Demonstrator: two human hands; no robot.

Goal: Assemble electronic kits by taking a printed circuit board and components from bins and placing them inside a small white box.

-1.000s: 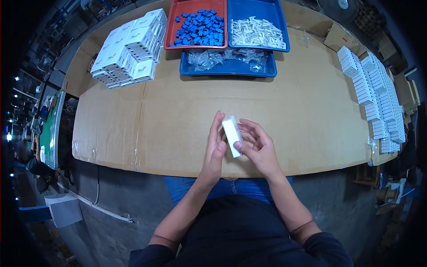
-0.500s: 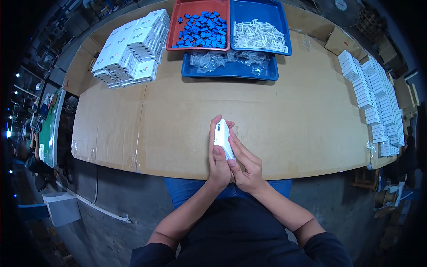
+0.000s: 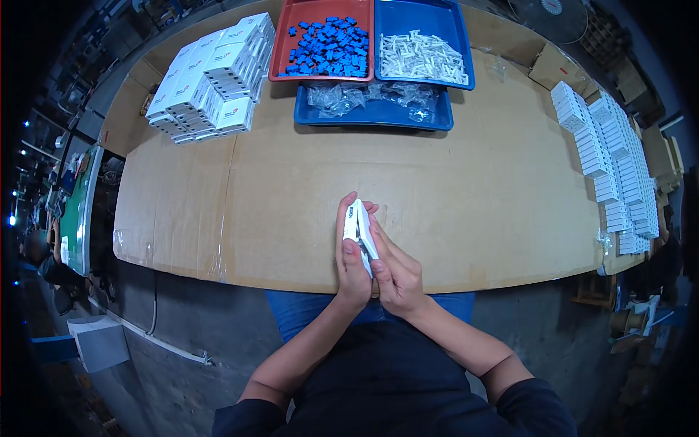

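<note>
Fingers (image 3: 341, 222) of both hands grasping one white case (image 3: 351, 222). Left hand (image 3: 354, 280) along its left side, right hand (image 3: 402, 282) flat against its right, thumbs toward its near end.

By size, biggest first:

Desk (image 3: 291, 175), brown cardboard top, spreads out beyond the fingers and to both sides; its near edge lies just on the body side of them.

Stack of white boxes (image 3: 191, 76), several layers, far left of the fingers and beyond.

Rows of white blocks (image 3: 615, 167), close-packed, well apart to the right, somewhat beyond.

Three trays, all beyond the fingers: red tray (image 3: 293, 13) slightly left, blue tray (image 3: 419, 14) slightly right, the two side by side. Lower blue tray (image 3: 371, 124) nearer, partly under both.

Clear plastic bags (image 3: 338, 98), crumpled, in that lower one.

Case itself: between the palms, tilted, dark gap lengthwise between two white parts; inside too small to read.

White sticks (image 3: 424, 60), loose heap, in the right-hand tray.

Blue pieces (image 3: 331, 47), short and chunky, scattered over the red one.
</note>
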